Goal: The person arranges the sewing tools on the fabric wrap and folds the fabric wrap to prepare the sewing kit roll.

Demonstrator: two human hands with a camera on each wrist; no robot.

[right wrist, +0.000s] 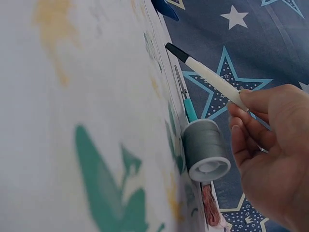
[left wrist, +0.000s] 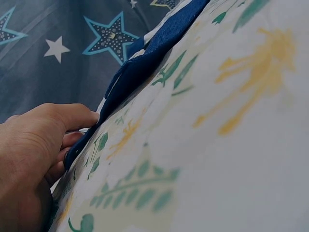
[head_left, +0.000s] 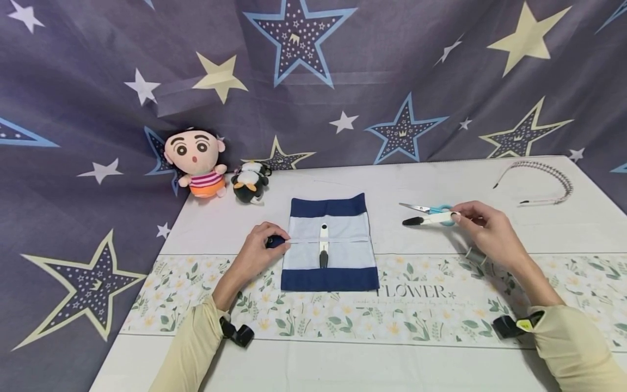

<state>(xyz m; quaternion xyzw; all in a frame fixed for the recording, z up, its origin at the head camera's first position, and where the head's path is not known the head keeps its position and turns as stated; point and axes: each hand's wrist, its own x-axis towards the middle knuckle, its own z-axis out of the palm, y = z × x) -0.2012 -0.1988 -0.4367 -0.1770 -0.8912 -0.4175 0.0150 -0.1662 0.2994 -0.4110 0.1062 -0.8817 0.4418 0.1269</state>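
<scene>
A light blue fabric piece with navy bands at its top and bottom lies flat, with a pale strip running across its middle. My left hand pinches its left edge at that strip, where a bit of navy cloth shows between the fingers. On the fabric lies a white pen-like tool with a black end. A second white pen-like tool with a black end is pinched in my right hand, black end pointing left. Scissors with light blue handles lie behind it, partly covered in the head view.
A grey thread spool stands below the right hand. At the back right lies a beaded headband. Two plush toys, a striped-shirt doll and a penguin, sit at the back left against the star curtain.
</scene>
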